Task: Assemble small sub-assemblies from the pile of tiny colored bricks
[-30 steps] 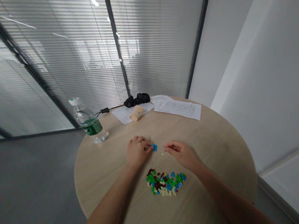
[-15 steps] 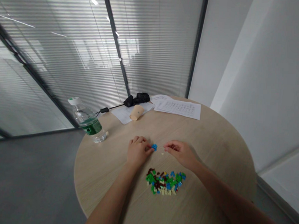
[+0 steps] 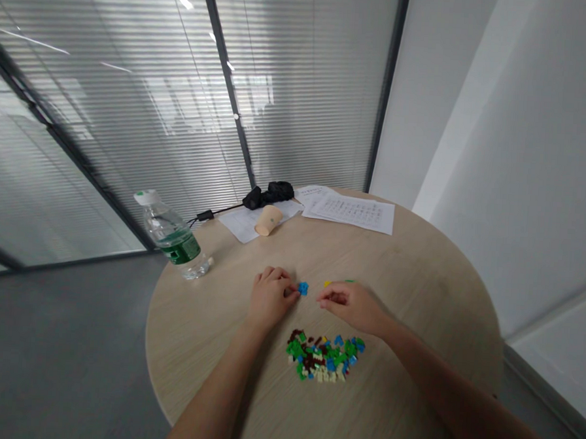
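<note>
My left hand (image 3: 271,298) rests on the round wooden table (image 3: 416,298), its fingers curled and their tips against a small blue plastic brick (image 3: 303,288). My right hand (image 3: 350,300) lies to the right of that brick with its fingers pinched together, and nothing shows between them. Just above the right fingers lie a tiny yellow brick (image 3: 327,283) and a thin green brick (image 3: 349,281). Below both hands spreads a loose pile of green, blue, brown and cream bricks (image 3: 322,357).
A plastic water bottle (image 3: 171,236) with a green label lies on its side at the left of the table. At the far edge are a paper cup (image 3: 268,219) on its side, printed papers (image 3: 352,213), and a black object (image 3: 269,193) with a cable.
My right hand has slid slightly left and down, exposing the yellow and green bricks. The cream speck beside it no longer shows. The blue brick and left hand have barely moved.
</note>
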`<state>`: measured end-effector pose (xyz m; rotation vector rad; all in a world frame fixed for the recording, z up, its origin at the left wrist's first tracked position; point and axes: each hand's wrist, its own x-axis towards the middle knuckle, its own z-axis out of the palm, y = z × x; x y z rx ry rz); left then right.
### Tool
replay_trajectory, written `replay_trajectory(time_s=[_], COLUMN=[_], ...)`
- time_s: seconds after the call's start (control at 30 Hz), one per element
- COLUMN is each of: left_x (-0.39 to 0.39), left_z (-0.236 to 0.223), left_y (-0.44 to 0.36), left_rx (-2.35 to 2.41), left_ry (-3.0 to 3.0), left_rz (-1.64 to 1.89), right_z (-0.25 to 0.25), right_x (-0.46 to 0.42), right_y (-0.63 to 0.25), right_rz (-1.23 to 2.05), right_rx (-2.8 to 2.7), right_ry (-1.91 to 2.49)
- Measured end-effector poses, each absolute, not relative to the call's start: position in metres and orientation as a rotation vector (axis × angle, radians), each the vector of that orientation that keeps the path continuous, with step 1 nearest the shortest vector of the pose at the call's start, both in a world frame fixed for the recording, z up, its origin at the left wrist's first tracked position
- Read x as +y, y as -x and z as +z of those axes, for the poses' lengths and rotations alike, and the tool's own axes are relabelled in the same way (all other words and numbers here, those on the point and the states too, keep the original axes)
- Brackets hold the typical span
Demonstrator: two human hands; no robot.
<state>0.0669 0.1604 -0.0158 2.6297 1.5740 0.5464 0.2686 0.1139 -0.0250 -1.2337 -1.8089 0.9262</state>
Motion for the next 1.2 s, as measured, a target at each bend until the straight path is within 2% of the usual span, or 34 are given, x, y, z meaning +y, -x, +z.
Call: replay_trajectory(time_s=[0.23, 0.57, 0.73, 0.93, 1.2], left_x=[0.162, 0.165, 0.161, 0.15, 0.146], left_z=[-0.019, -0.017, -0.011, -0.004, -0.005], left_y=[-0.067, -0.064, -0.066, -0.075, -0.079], left_rx=[1.545, 1.532, 1.282, 0.826, 0.782], left_ry=[-2.633, -2.567, -2.431, -2.405, -2.424], left_rz=[0.573, 0.806, 0.944, 0.874, 0.916], right_z=[-0.025, -0.028, -0.021, -0.024, -0.029], right_x=[0.109, 0.108, 0.109, 0.117, 0.118], right_y=[-0.268, -0.263, -0.265, -0.27, -0.267], right_rz=[0.733, 0.677, 0.778, 0.932, 1.073], right_rx=[-2.364, -2.5, -2.229, -1.704, -1.591], right_ry=[0.968, 0.946, 1.124, 1.212, 1.13])
